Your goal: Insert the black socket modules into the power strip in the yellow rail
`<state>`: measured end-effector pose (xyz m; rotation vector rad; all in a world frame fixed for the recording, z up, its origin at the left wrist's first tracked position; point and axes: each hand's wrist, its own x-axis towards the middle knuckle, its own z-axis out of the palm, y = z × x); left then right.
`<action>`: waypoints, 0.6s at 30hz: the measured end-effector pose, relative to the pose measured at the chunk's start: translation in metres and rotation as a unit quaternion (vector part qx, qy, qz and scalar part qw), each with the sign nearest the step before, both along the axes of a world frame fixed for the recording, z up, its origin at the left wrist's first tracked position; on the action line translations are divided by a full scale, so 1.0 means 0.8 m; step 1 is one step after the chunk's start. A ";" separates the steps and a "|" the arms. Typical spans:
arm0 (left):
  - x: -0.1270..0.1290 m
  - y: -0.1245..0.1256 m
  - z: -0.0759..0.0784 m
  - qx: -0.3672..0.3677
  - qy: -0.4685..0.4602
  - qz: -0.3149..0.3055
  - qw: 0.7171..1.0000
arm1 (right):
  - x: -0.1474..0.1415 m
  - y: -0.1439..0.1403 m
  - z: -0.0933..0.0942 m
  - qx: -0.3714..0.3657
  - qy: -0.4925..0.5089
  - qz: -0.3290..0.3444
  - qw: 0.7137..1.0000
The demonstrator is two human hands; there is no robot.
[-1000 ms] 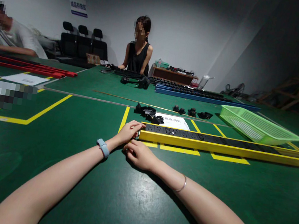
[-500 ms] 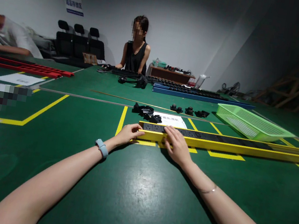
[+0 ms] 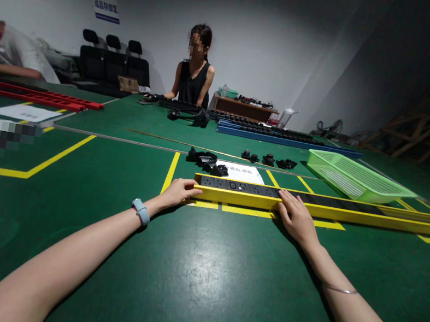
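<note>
A long yellow channel rail [image 3: 241,199] lies across the table, with black socket modules [image 3: 256,189] seated in a row inside it. My left hand [image 3: 178,192] is closed on the rail's left end, thumb at the near side and fingers at the end. Further right, my right hand [image 3: 297,215] rests on the rail with fingers stretched over the modules and the thumb by the near wall. Just behind the rail are loose black parts [image 3: 206,162] and a white paper label [image 3: 244,173].
A green plastic basket [image 3: 361,178] stands behind the rail at right. Several small black parts [image 3: 268,159] and a thin rod [image 3: 169,139] lie beyond. Red rails [image 3: 35,95] are at far left, blue rails [image 3: 285,139] further back. Two people sit across the table.
My right hand has slid rightward along the rail, uncovering more socket modules. My left hand stays at the rail's left end. The whole view has shifted slightly.
</note>
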<state>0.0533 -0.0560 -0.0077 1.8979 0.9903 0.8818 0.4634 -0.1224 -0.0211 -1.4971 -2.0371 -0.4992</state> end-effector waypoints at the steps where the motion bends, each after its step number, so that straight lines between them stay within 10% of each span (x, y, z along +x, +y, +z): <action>1: 0.000 0.000 0.000 0.000 0.003 0.001 1.000 | 0.001 0.001 -0.001 0.001 0.005 -0.001 1.000; 18: -0.003 0.000 0.002 0.012 0.010 0.010 1.000 | 0.019 0.004 0.005 0.020 0.037 0.001 0.999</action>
